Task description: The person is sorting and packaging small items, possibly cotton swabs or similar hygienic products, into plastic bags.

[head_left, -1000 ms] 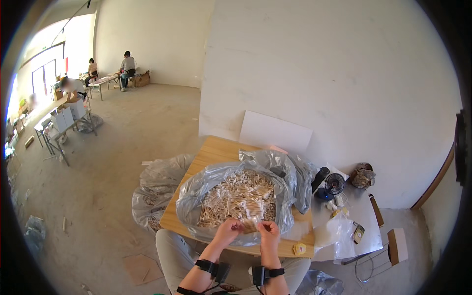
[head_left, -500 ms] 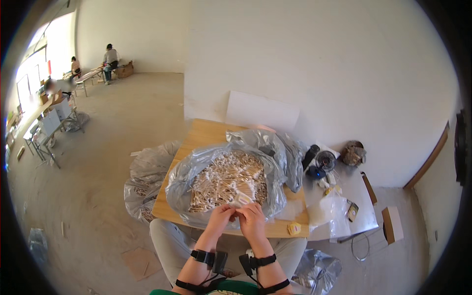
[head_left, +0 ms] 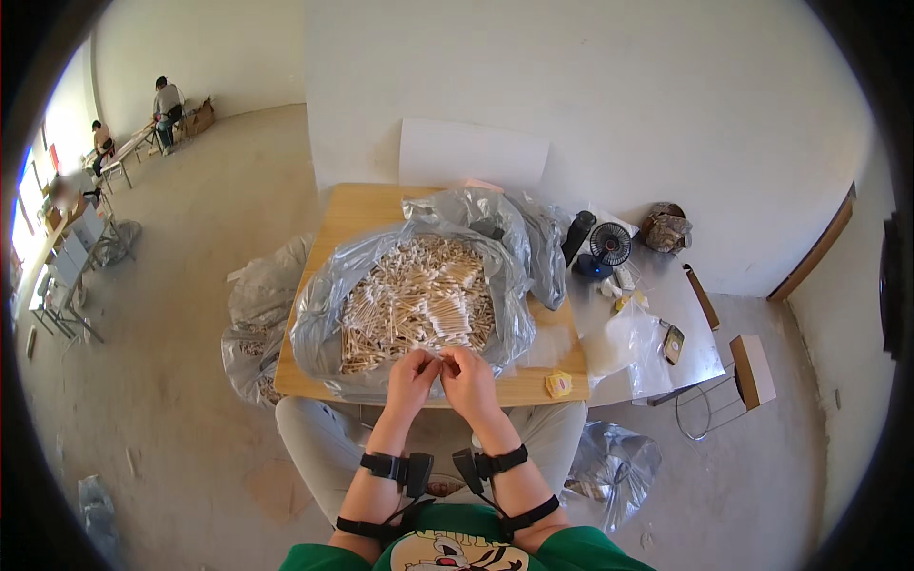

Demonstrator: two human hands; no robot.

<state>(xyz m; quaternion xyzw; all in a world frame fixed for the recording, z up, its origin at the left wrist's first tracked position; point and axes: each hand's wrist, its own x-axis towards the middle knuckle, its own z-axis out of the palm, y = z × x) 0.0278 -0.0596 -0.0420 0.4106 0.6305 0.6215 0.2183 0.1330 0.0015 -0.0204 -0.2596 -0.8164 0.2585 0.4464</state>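
Observation:
My left hand (head_left: pixel 411 381) and my right hand (head_left: pixel 467 378) meet at the near rim of a large grey plastic bag (head_left: pixel 317 309). Both have their fingers pinched together, fingertips touching; whatever is between them is hidden. The bag lies wide open on a wooden table (head_left: pixel 354 202), heaped with loose cotton swabs (head_left: pixel 400 295). Some swabs line up side by side near the middle right of the heap. A few small yellow cards (head_left: pixel 559 384) rest at the table's near right corner, to the right of my right hand.
On a side table (head_left: pixel 700 357) at the right are a small black fan (head_left: pixel 609 245), clear plastic bags (head_left: pixel 636 352) and a phone (head_left: pixel 673 344). Filled bags (head_left: pixel 262 295) stand on the floor at left. Several people sit at tables far left.
The view has shifted, so table and bag appear higher and further left. A small clear packet with a yellow-and-white label showed at my fingertips before; now it is not visible there.

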